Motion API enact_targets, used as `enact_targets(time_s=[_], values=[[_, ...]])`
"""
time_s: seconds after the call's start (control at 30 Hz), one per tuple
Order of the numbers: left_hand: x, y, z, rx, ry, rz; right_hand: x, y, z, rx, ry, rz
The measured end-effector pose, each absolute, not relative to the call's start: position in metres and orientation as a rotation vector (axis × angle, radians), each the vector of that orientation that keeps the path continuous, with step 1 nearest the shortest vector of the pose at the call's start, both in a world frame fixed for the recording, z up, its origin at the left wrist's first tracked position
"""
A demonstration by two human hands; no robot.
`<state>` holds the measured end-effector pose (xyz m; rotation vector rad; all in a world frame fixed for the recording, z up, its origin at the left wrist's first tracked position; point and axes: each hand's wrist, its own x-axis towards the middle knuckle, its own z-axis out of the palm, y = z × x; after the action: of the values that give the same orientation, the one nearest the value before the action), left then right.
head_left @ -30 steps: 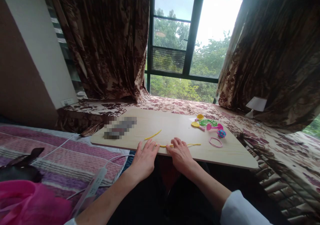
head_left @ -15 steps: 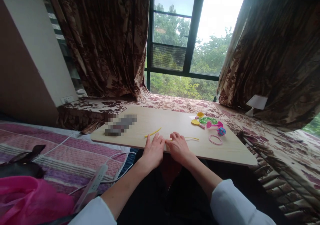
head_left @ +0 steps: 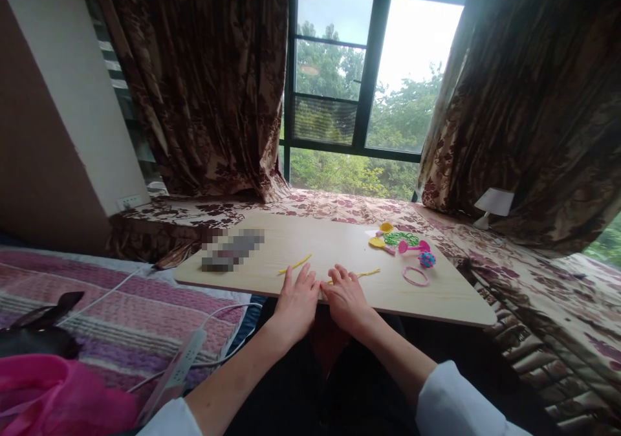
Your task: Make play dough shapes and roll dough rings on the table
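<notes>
At the front edge of the light wooden table, my left hand and my right hand are close together, thumb sides almost meeting. A thin yellow cord sticks out to the right from under my right hand and looks slightly twisted. Another yellow length slants across the tabletop just beyond my left fingertips. My fingers are bent down over the cord. Its middle part is hidden under the hands, so I cannot tell whether it is one piece.
On the table's right lie a pink ring, a blue-and-pink knobbly ball, a pink dumbbell-shaped toy, a green beaded string and yellow spoon-like toys. A blurred-out dark object lies left. A power strip rests on the bed.
The right-hand end of the yellow cord has drawn in a little to the left and looks more twisted. Both hands stay at nearly the same place; the view has tilted slightly.
</notes>
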<state>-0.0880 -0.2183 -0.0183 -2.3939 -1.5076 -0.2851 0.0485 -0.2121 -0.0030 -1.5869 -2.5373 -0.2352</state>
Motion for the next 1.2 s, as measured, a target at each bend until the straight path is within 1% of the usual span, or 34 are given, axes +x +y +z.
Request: enact_targets(time_s=[0.17, 0.37, 0.57, 0.77, 1.03, 1.2], values=[[-0.084, -0.223, -0.019, -2.409, -1.488, -0.258, 0.051, -0.215, -0.009, -1.538, -2.523, -0.238], [-0.083, -0.215, -0.013, -2.393, -1.522, -0.263, 0.05, -0.205, -0.001, -1.596, -2.516, -0.208], [-0.085, -0.224, -0.018, -2.42, -1.498, -0.26, 0.057, -0.217, -0.007, -1.559, -2.544, -0.238], [-0.083, -0.207, -0.02, -2.464, -1.557, -0.249, 0.056, -0.198, -0.001, -1.605, -2.541, -0.213], [-0.111, -0.18, -0.017, -2.729, -1.586, -0.389, 0.112, -0.175, -0.002, -1.739, -2.425, -0.285], [-0.122, -0.171, -0.008, -2.7, -1.614, -0.47, 0.128, -0.171, -0.002, -1.795, -2.391, -0.289]])
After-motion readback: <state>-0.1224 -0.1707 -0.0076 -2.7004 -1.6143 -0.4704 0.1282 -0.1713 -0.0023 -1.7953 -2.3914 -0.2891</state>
